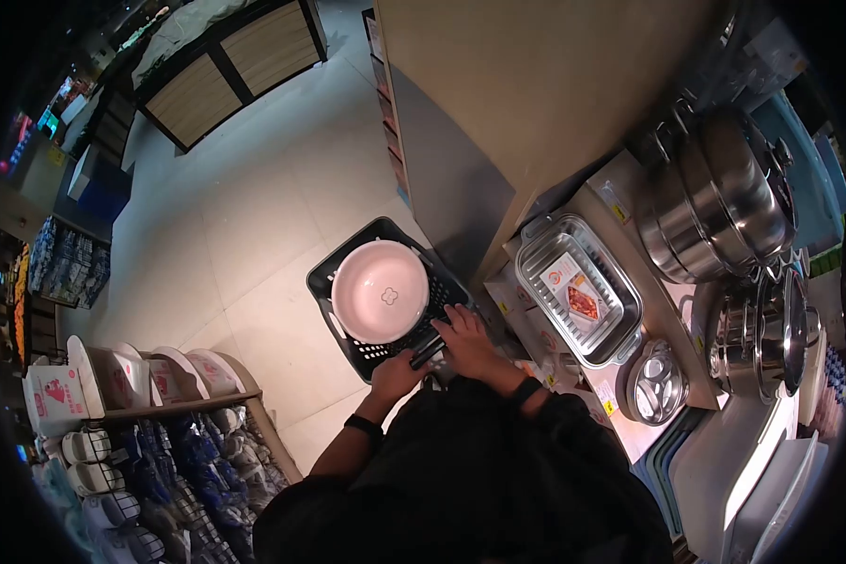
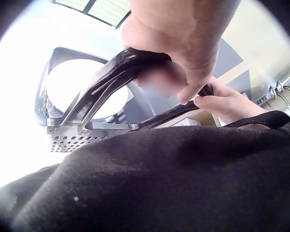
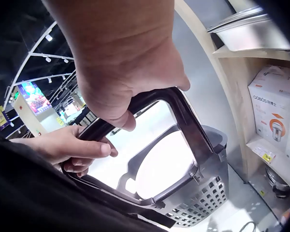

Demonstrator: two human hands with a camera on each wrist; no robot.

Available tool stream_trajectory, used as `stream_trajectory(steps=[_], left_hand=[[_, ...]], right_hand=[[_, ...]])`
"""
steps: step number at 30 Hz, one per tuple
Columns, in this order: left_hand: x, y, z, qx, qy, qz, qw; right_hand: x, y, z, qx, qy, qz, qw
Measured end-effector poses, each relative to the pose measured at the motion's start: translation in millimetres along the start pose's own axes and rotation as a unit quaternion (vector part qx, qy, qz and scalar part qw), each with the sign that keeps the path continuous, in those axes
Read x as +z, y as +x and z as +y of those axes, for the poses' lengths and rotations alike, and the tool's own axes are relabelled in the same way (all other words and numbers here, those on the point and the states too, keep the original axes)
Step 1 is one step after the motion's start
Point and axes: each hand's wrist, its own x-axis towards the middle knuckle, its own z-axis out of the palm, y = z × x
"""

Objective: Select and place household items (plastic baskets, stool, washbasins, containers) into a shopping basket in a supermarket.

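Observation:
A dark plastic shopping basket (image 1: pixel 321 293) with perforated walls hangs in front of the body, its black handle (image 3: pixel 186 118) raised toward me. Inside it lies a round pink basin (image 1: pixel 381 291) with a small flower mark on its bottom. My left hand (image 1: pixel 397 378) grips the handle at one end of its bar, fingers curled around it, as the right wrist view shows. Farther along the same bar, my right hand (image 1: pixel 470 346) wraps over it, thumb underneath. In the left wrist view the basin appears washed out white.
To the right, shelving holds a rectangular metal baking pan (image 1: pixel 583 291), a round divided metal dish (image 1: pixel 656 383) and steel steamer pots (image 1: pixel 714 202). Boxed goods (image 3: pixel 273 108) stand on a lower shelf. A rack of packaged items (image 1: pixel 160 376) stands at left; pale floor tiles (image 1: pixel 244 235) lie ahead.

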Motion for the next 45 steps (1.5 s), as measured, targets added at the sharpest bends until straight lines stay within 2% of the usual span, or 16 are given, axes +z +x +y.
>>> stream_trajectory(steps=[7, 16, 21, 23, 26, 27, 28, 29, 30, 32, 34, 37, 38, 40, 44, 45], left_hand=[[-32.8, 38.6, -15.6, -0.019, 0.028, 0.05, 0.998], [-69.8, 70.6, -34.6, -0.025, 0.026, 0.029, 0.999], [-73.8, 99.9, -71.5, 0.047, 0.016, -0.012, 0.999], [-83.2, 115.1, -78.1, -0.014, -0.103, -0.185, 0.977], [-85.4, 144.9, -86.6, 0.015, -0.148, -0.266, 0.952], [-108.9, 143.9, -51.7, 0.008, -0.113, -0.276, 0.955], [-105.2, 150.8, -42.7, 0.075, -0.216, -0.226, 0.947], [-102.9, 159.3, -32.2, 0.131, -0.195, -0.17, 0.957], [-104.9, 166.3, -10.0, 0.188, -0.175, -0.112, 0.96], [-105.1, 175.6, 38.0, 0.242, -0.197, -0.102, 0.945], [-92.2, 175.5, 78.9, 0.223, -0.233, -0.157, 0.934], [-47.6, 186.0, 111.8, 0.255, -0.214, -0.264, 0.905], [-35.2, 183.4, 123.2, 0.258, -0.208, -0.265, 0.906], [-6.9, 186.7, 141.9, 0.041, -0.367, -0.31, 0.876], [20.3, 191.3, 167.5, 0.017, -0.434, -0.328, 0.839], [23.7, 192.4, 177.4, 0.014, -0.467, -0.321, 0.824]], right_hand=[[4.8, 54.8, 9.2, -0.039, 0.026, 0.018, 0.999], [9.6, 104.1, 9.9, -0.045, 0.029, 0.001, 0.999], [1.9, 91.8, 30.3, 0.087, 0.2, -0.002, 0.976], [-14.4, 69.1, 37.4, 0.145, 0.219, 0.006, 0.965], [-36.8, 20.4, 41.2, 0.239, 0.213, 0.016, 0.947], [-36.1, 0.5, 45.4, 0.266, 0.215, 0.061, 0.938], [-39.5, -16.6, 46.5, 0.292, 0.215, 0.106, 0.926], [-42.8, -34.3, 46.1, 0.303, 0.217, 0.115, 0.921], [-56.9, -50.0, 38.7, 0.35, 0.23, 0.167, 0.892], [-63.7, -81.0, 38.0, 0.401, 0.244, 0.229, 0.853], [-58.1, -112.2, 47.0, 0.414, 0.287, 0.421, 0.755], [-63.3, -148.7, 56.5, 0.451, 0.213, 0.591, 0.634], [-61.4, -161.1, 62.1, 0.473, 0.243, 0.612, 0.584], [-51.8, -178.7, 81.3, 0.467, 0.229, 0.664, 0.537], [-46.8, -198.1, 105.8, 0.453, 0.374, 0.657, 0.472], [-29.1, -207.6, 126.3, 0.461, 0.395, 0.633, 0.481]])
